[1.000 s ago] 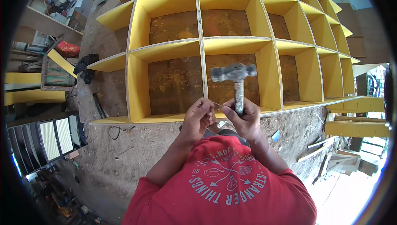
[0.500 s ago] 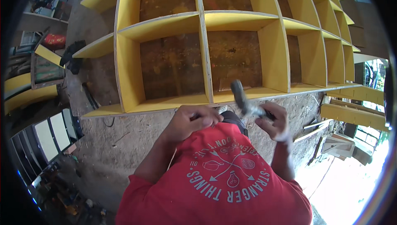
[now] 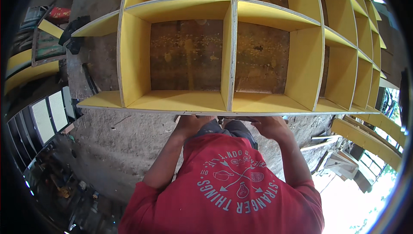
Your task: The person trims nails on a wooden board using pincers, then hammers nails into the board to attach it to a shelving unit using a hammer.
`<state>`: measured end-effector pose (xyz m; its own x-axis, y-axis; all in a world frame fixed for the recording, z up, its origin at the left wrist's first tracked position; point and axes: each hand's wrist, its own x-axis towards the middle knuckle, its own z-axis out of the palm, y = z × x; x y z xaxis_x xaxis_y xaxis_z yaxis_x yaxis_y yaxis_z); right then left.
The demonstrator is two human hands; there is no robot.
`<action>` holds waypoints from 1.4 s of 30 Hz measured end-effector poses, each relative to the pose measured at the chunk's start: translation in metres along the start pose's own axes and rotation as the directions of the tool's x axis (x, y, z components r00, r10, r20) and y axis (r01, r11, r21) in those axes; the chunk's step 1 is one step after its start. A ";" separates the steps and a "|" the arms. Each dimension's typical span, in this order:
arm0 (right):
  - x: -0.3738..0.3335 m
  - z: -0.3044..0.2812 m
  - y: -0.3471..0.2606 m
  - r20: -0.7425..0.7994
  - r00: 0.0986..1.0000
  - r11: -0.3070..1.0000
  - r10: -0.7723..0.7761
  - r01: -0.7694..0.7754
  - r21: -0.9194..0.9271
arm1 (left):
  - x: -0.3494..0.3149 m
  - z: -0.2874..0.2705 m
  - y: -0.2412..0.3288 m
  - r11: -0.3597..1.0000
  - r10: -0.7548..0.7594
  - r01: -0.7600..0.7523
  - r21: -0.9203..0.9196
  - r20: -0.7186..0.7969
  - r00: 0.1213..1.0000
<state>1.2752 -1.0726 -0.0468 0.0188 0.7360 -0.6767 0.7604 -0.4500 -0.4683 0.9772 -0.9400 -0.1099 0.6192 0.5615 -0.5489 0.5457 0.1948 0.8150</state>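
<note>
A large yellow shelf unit (image 3: 183, 100) with square compartments lies across the view, its front board nearest me. My left hand (image 3: 193, 125) is at the underside of that board, left of the middle; its fingertips are hidden below the edge. To the right, my right hand (image 3: 272, 127) is also under the edge, fingers bent and partly covered. A thin dark strip (image 3: 237, 117) runs from it toward the left hand, seemingly the hammer, which is mostly hidden by the board.
A brown, paint-spotted surface (image 3: 186, 58) shows through the compartments. Yellow boards (image 3: 365, 137) lie at the right, with wood scraps (image 3: 340, 165) on the rough floor (image 3: 116, 148). A dark object (image 3: 76, 34) rests at the far left of the unit.
Both hands have moved forward to the shelf's front edge. The hammer, plainly raised in my right hand before, is now mostly out of sight. The shelf appears shifted as the view turned.
</note>
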 end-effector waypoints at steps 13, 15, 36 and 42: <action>0.014 0.054 0.026 -0.254 0.964 0.997 0.079 -0.069 0.047 | 0.029 0.014 -0.014 0.929 0.265 -0.245 0.277 -0.035 0.964; 0.009 0.053 0.025 -0.292 0.955 0.996 0.058 -0.036 0.081 | 0.029 0.014 -0.015 0.929 0.263 -0.253 0.270 -0.001 0.965; -0.009 -0.177 -0.028 0.021 0.976 0.973 0.218 -0.215 -0.082 | 0.013 0.016 -0.041 0.940 0.257 -0.264 0.217 0.058 0.965; 0.015 -0.166 -0.024 -0.022 0.968 0.682 0.248 -0.191 -0.706 | 0.014 0.016 -0.047 0.942 0.264 -0.270 0.196 0.061 0.963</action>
<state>1.3649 -0.9671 0.0488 0.2213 0.6124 -0.7589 0.9733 -0.0899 0.2112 0.9694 -0.9542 -0.1587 0.7745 0.5427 -0.3250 0.4577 -0.1263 0.8801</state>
